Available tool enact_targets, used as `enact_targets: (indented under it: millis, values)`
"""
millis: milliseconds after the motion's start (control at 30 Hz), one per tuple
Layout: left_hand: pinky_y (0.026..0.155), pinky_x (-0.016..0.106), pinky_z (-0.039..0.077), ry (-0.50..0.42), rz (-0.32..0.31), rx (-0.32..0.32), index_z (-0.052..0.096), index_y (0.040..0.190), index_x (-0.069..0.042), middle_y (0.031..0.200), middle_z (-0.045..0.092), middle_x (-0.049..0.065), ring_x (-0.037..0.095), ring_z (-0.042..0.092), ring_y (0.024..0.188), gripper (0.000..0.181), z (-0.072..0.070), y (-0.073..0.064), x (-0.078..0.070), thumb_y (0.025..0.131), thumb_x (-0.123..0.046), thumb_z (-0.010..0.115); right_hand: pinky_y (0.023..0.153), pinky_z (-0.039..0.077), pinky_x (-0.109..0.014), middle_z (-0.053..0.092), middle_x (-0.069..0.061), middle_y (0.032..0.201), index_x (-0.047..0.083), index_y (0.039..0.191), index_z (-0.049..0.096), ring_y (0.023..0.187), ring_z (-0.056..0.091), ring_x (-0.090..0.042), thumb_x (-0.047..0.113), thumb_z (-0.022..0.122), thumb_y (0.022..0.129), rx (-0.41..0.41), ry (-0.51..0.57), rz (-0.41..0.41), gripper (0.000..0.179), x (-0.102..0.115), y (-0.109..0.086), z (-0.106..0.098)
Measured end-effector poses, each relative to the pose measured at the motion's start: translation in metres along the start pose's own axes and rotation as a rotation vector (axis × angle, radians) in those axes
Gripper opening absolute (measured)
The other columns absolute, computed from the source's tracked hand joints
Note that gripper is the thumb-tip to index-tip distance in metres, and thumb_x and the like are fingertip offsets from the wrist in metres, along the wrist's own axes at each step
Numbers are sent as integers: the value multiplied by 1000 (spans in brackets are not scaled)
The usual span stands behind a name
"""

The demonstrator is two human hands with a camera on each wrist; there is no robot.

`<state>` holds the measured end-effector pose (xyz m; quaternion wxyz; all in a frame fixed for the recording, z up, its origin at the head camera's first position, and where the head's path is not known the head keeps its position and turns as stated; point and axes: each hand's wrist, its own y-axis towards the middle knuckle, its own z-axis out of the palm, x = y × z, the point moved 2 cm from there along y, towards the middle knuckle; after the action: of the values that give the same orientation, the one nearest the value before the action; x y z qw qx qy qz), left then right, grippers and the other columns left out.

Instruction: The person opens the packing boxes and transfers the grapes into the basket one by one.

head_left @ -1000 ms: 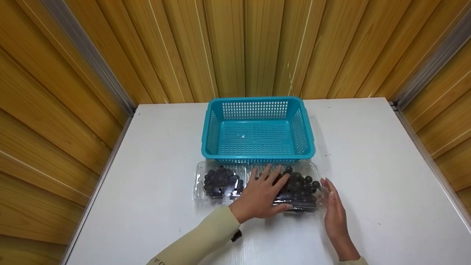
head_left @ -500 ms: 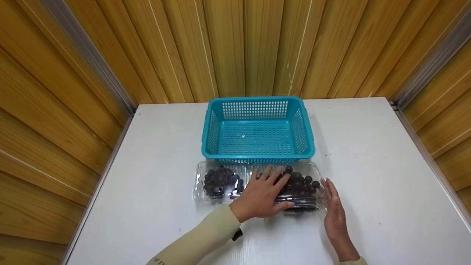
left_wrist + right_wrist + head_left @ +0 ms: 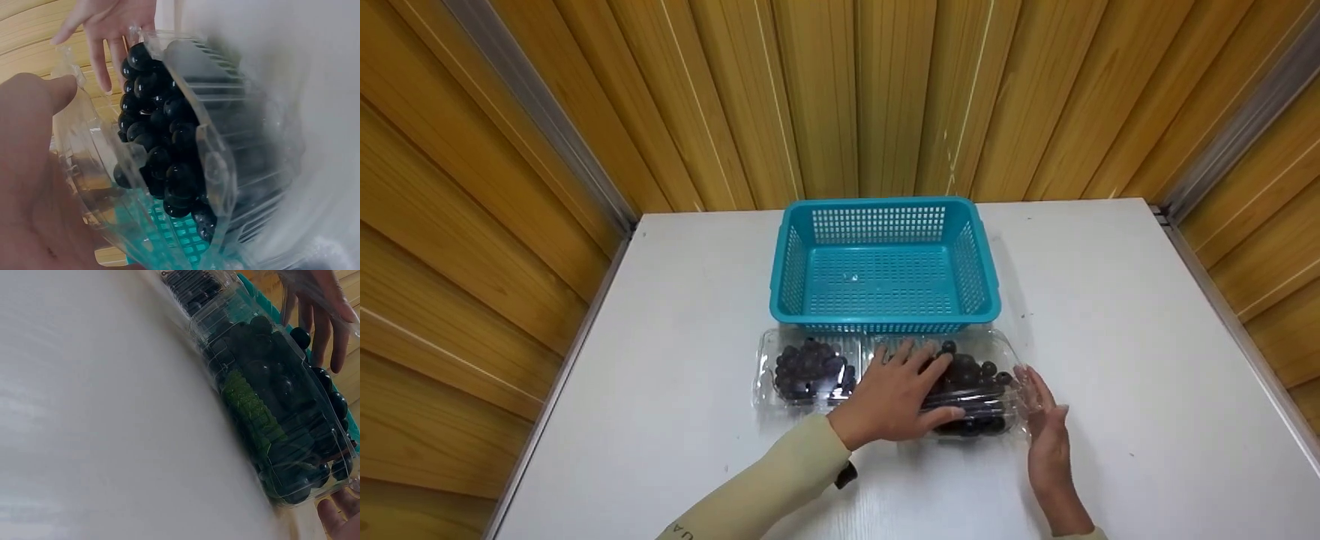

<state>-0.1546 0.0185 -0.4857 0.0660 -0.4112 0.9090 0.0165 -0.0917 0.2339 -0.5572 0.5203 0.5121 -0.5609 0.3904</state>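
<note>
A clear plastic clamshell box (image 3: 997, 341) full of dark grapes (image 3: 160, 126) lies in front of the basket. Its lid (image 3: 93, 146) stands partly apart from the tray, and grapes show in the gap. My left hand (image 3: 889, 397) rests on the lid with fingers spread, thumb near the front edge. At the box's right end, my right hand (image 3: 1050, 442) touches the plastic with its fingers extended. The left wrist view shows that hand's fingers loosely spread. A second clear box (image 3: 769, 367) of dark grapes (image 3: 810, 367) sits at the left, against the first.
A teal plastic basket (image 3: 990, 300) with nothing large in it stands right behind the boxes. The white table (image 3: 682, 322) is bounded by wood-patterned walls (image 3: 885, 97) at the back and sides. A small black object (image 3: 846, 474) shows under my left sleeve.
The lid's front edge has shifted slightly away from the near side, showing more grapes. My left thumb has moved up a little; my right hand has turned, its thumb farther from the box.
</note>
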Motion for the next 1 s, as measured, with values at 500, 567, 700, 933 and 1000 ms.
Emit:
enact_targets:
  millis: [500, 567, 700, 933, 1000]
  values:
    - [114, 55, 29, -52, 2, 41, 23, 154, -28, 159, 30, 0, 30, 31, 145, 79, -9, 0, -2, 91, -75, 23, 99, 29, 2, 41, 1, 153, 18, 149, 36, 139, 36, -1, 37, 41, 103, -104, -276, 191, 50, 1, 3, -4]
    - [114, 55, 30, -59, 4, 46, 23, 154, -28, 159, 31, 0, 29, 31, 145, 79, -10, 0, -2, 91, -75, 24, 99, 27, 2, 40, 1, 153, 16, 149, 35, 143, 33, -12, 37, 42, 103, -85, -281, 207, 51, 1, 3, -4]
    - [114, 55, 30, -73, 3, 69, 24, 154, -28, 158, 32, -1, 28, 32, 145, 78, -16, 1, -1, 91, -74, 27, 98, 26, 3, 37, 1, 155, 16, 151, 32, 145, 31, -21, 40, 43, 102, -57, -272, 228, 55, 0, 4, -3]
    - [114, 54, 31, -90, 6, 109, 24, 154, -30, 157, 35, -3, 26, 33, 145, 77, -23, 3, 0, 91, -74, 27, 110, 30, -13, 33, -2, 157, 18, 153, 28, 146, 29, -25, 42, 45, 101, -43, -269, 247, 60, -1, 5, -3]
    - [114, 54, 31, -114, 1, 123, 24, 154, -30, 157, 35, -3, 26, 33, 145, 77, -25, 3, 0, 91, -74, 27, 114, 30, -26, 31, -4, 158, 17, 153, 25, 146, 28, -28, 41, 45, 101, -37, -270, 251, 61, -1, 5, -3]
